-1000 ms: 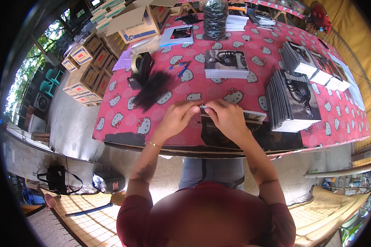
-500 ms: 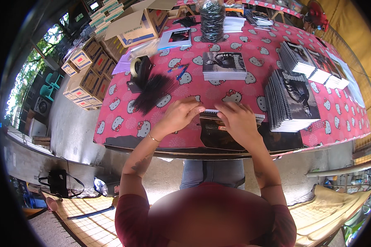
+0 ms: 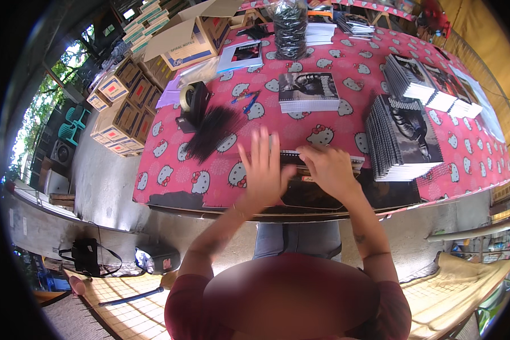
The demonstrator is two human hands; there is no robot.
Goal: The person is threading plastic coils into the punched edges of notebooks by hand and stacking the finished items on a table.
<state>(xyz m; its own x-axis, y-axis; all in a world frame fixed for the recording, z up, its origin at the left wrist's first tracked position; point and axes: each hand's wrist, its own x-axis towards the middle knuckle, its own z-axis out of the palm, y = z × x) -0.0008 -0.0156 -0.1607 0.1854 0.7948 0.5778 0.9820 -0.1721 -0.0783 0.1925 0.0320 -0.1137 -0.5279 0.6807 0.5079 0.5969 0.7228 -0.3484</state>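
Away from the notebook's left end comes the bare left hand (image 3: 263, 173), and my feed catches it spread wide and slightly blurred, where half a second ago its fingers were pinched at that edge. It's holding nothing now, fingers fanned toward the far side, thumb stuck out to the right; whether that thumb brushes the paper, I can't tell from here.

Over on the right, the bare right hand (image 3: 330, 170) stays put, half closed, fingertips bent over the far edge of the dark-covered notebook with a pale, hole-punched edge (image 3: 292, 158). I see contact, but can't make out how firmly it grips. That notebook lies at the table's near side, just right of the left hand and partly under the right one.

Farther right, I've got a tall stack of black-spiral notebooks with grey-and-black covers (image 3: 405, 136); far left of the hands, a loose heap of thin black strands (image 3: 212, 133), all on the pink cat-print tablecloth (image 3: 362, 107).
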